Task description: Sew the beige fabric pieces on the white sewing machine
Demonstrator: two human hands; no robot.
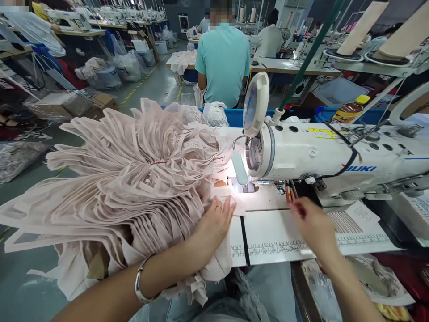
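Observation:
My left hand [216, 219] lies flat, fingers stretched, on a pale pink fabric piece [238, 205] left of the sewing machine's needle area. It wears a ring, and a silver bracelet circles the wrist. Beside it a big heap of pale pink fabric pieces [147, 170] spills over the table's left side. My right hand [311, 226] is slightly blurred above the table's front, its fingers curled together. What they hold, if anything, I cannot make out. Just behind its fingertips are orange-handled tools [288, 192], partly hidden. The white sewing machine [301, 150] stands over the lit work area.
A measuring tape strip [278, 243] runs along the table's front edge. Striped paper [348, 219] lies at right. A round lamp or magnifier [256, 105] rises from the machine head. Behind are a bottle [350, 108], thread cones [363, 27] and a seated person in turquoise [223, 62].

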